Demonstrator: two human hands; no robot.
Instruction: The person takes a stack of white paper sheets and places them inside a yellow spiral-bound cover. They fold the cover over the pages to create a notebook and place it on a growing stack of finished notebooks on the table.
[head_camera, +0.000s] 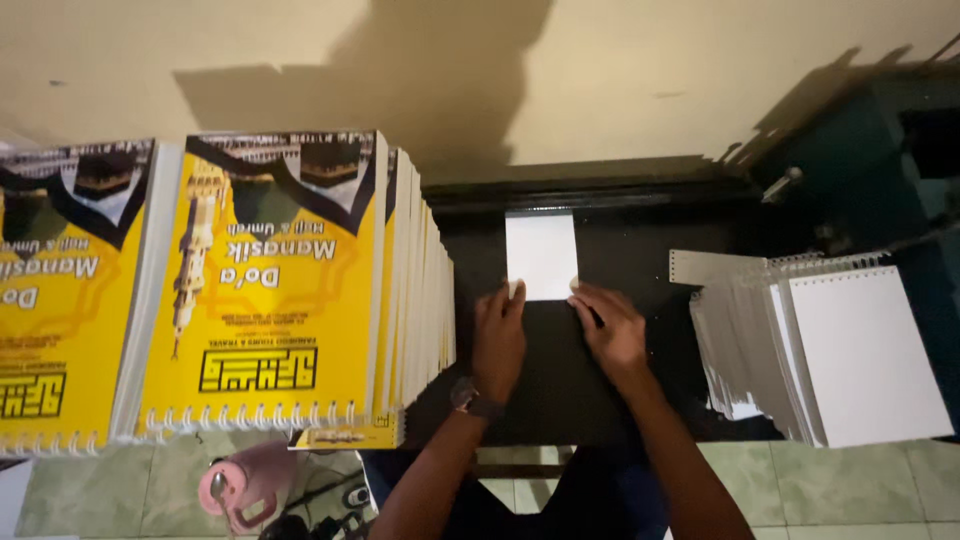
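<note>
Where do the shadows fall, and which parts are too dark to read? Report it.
Head view: light comes from the near side, throwing a large shadow up the pale wall. The black work surface swallows detail, so the small white sheet stands out. The left hand and right hand are dim but sharp. The yellow booklets are well lit; the right corner is murky.

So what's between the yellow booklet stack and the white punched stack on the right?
In the head view: the black work surface, a small white sheet on it, and both hands, left hand and right hand, at its lower edge.
</note>
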